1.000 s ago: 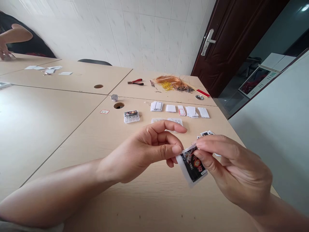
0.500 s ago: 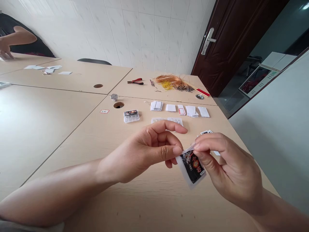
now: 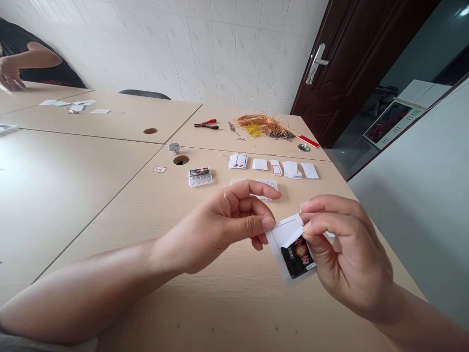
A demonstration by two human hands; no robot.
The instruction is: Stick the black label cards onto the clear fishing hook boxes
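Observation:
A black printed sticker (image 3: 298, 259) on white backing paper (image 3: 284, 233) hangs over the near part of the table. My left hand (image 3: 234, 220) pinches the paper's upper left corner between thumb and fingers. The thumb and fingers of my right hand (image 3: 344, 249) grip the sticker's upper edge, which is folded back and shows its white underside. The lower part of the sticker lies against the backing. Clear plastic cases (image 3: 271, 184) sit on the table just beyond my left hand, partly hidden by it.
Past my hands stand a labelled clear box (image 3: 200, 177), stacks of white cards (image 3: 259, 164) and a red-framed label (image 3: 159, 169). Farther back lie pliers (image 3: 206, 124) and a bundle of copper-coloured strands (image 3: 258, 121). A person's arm (image 3: 36, 58) rests at the far left.
My right hand has peeled the sticker's upper edge away from the backing, baring white paper. My left hand has barely moved.

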